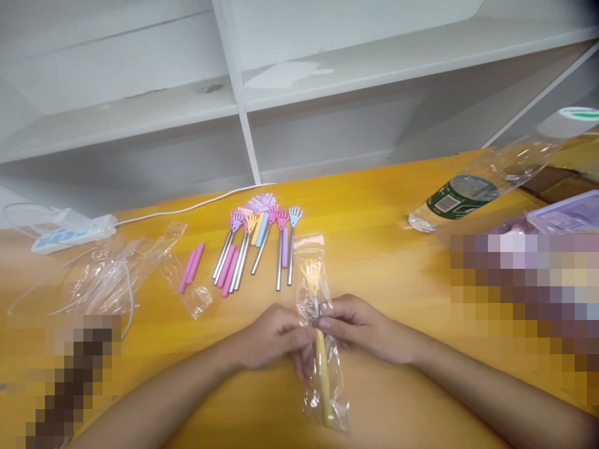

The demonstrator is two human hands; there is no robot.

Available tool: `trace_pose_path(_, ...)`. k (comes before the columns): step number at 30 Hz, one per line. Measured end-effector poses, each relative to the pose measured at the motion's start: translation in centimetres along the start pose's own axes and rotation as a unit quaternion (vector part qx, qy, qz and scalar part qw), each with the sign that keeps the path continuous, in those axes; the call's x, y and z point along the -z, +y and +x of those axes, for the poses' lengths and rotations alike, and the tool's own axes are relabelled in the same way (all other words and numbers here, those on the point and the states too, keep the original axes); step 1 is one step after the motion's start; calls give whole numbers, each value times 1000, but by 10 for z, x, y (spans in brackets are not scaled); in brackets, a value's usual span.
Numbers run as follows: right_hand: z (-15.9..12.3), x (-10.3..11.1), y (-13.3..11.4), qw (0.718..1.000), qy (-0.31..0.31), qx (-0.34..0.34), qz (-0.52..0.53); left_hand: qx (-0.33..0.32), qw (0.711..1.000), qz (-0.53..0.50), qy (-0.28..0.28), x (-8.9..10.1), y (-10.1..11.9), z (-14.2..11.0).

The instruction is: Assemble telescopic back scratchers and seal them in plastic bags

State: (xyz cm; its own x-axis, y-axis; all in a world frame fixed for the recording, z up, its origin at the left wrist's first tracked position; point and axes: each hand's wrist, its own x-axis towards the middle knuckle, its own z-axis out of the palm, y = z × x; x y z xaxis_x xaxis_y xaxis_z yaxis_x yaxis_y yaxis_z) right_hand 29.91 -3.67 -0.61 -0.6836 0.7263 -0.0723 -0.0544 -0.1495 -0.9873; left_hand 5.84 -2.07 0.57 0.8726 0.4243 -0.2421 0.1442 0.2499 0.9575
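Note:
A yellow back scratcher [322,365] with a hand-shaped head lies inside a clear plastic bag [337,380]. My left hand [281,337] closes on the bag's left side, its thumb across the front. From the right, my right hand [353,321] pinches the same bag around the metal shaft, just below the yellow head. Beyond my hands lie several loose back scratcher rods [262,246] with pink, purple, orange and blue hand-shaped heads. Pink handle tubes [228,268] rest among them, and two more pink tubes [191,268] lie to their left.
Crumpled clear bags [110,280] and a white power strip [75,231] with a cable are on the left. A tilted plastic bottle [463,196] with a green label stands at the right, near a purple box [566,212]. White shelving [248,137] rises behind the table.

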Motion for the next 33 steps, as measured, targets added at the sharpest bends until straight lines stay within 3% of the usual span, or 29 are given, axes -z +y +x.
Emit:
trace_pose_path(4,1,-3,-14,994,-76,30,-70,-22,981,-123,151,-1,-11,5)
trace_pose_path(6,1,-6,-16,991,-81,48,-98,-37,972,-127,192,-2,-14,8)
trace_pose_path(9,1,-9,-10,994,-22,65,-87,-39,979,-94,175,-2,-13,8)
trace_pose_path(12,2,-8,5,998,57,25,-24,-19,990,-66,125,-2,-7,6)
trace_pose_path(14,2,-6,12,997,77,-4,11,-15,992,-60,112,-2,-4,5)
trace_pose_path(21,4,-6,9,998,58,-33,24,-36,980,-98,170,-2,-7,8)
trace_pose_path(27,1,-11,3,998,34,-28,-53,-51,970,-115,210,-3,-17,11)
trace_pose_path(29,1,-12,4,994,76,-15,-71,-59,963,-135,227,-3,-22,13)
trace_pose_path(33,16,0,-5,954,257,30,-152,-74,951,-169,247,-3,-27,18)
